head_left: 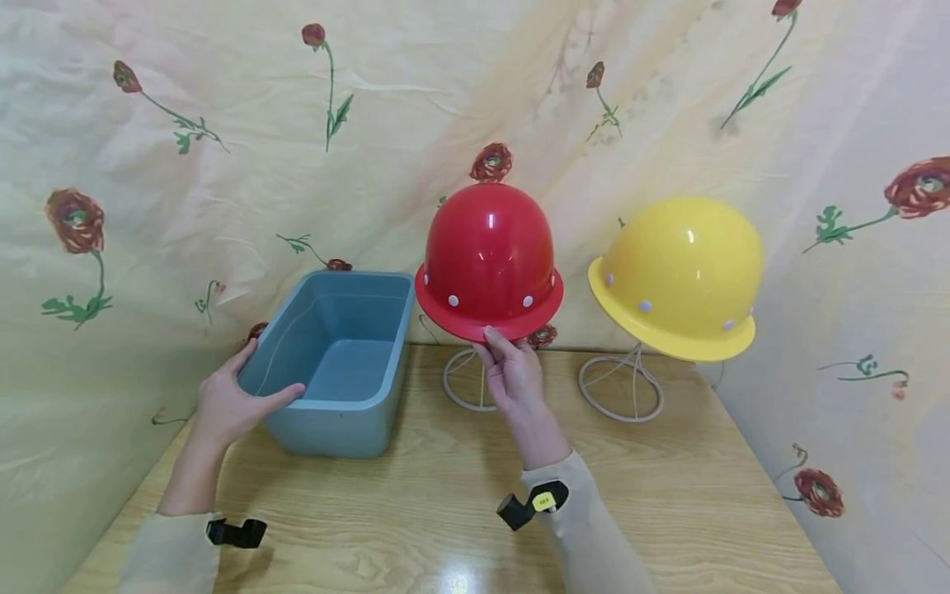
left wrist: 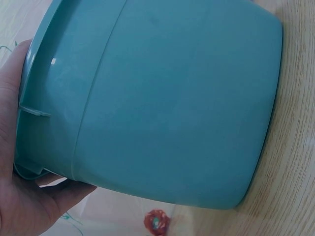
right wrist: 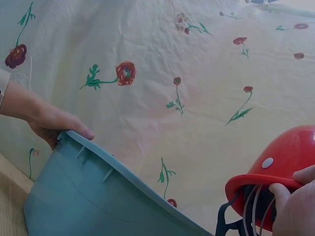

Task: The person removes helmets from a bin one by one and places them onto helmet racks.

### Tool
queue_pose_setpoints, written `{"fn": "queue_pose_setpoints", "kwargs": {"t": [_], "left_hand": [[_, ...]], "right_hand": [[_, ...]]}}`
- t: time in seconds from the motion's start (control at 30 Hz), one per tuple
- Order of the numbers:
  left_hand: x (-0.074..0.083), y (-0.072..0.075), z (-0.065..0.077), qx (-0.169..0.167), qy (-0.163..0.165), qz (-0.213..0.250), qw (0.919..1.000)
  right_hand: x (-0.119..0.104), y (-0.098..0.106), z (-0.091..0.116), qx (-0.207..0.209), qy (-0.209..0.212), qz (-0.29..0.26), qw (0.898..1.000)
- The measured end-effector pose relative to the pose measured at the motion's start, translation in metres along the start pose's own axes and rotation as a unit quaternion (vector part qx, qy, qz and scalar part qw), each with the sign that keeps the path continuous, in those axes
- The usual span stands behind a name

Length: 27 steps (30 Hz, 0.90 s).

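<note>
My right hand [head_left: 515, 375] pinches the front brim of a red hard hat [head_left: 490, 247], thumb on top of the brim and fingers beneath. In the right wrist view, pale wires and a black strap [right wrist: 221, 219] show under the hat. Below it, the round base of a wire stand [head_left: 462, 402] is on the table. My left hand [head_left: 233, 400] grips the near left corner of a blue-green plastic bin [head_left: 393, 404], thumb over the near rim. The left wrist view shows fingers curled around the bin's edge. Nothing lies inside the bin.
A yellow hard hat [head_left: 686, 272] sits tilted on another wire stand [head_left: 622, 421] to the right. Everything stands on a wood-grain table [head_left: 445, 495]. Flower-printed cloth [head_left: 245, 181] hangs behind and along both sides.
</note>
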<state>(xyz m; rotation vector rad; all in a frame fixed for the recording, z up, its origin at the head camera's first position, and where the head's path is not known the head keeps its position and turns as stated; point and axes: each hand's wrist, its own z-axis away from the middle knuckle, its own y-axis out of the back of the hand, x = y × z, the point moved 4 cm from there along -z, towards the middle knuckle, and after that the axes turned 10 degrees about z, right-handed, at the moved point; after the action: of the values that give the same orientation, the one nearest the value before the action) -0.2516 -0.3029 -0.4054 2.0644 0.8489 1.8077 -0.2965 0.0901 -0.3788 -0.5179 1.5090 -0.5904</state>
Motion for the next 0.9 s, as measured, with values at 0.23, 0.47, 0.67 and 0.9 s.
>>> {"fn": "queue_pose_setpoints", "kwargs": {"t": [0.23, 0.47, 0.67, 0.9], "left_hand": [[-0.001, 0.0, 0.0, -0.001, 0.001, 0.0, 1.0], [-0.002, 0.0, -0.001, 0.001, 0.0, -0.002, 1.0], [-0.002, -0.001, -0.001, 0.0, -0.001, -0.003, 1.0], [0.0, 0.0, 0.0, -0.001, 0.002, -0.002, 1.0]], "right_hand": [[0.002, 0.002, 0.001, 0.0, 0.001, -0.001, 1.0], [0.005, 0.003, 0.003, 0.006, -0.006, 0.004, 1.0], [0.01, 0.005, 0.002, 0.015, -0.01, -0.001, 1.0], [0.015, 0.009, 0.0, 0.013, -0.021, 0.001, 1.0]]}}
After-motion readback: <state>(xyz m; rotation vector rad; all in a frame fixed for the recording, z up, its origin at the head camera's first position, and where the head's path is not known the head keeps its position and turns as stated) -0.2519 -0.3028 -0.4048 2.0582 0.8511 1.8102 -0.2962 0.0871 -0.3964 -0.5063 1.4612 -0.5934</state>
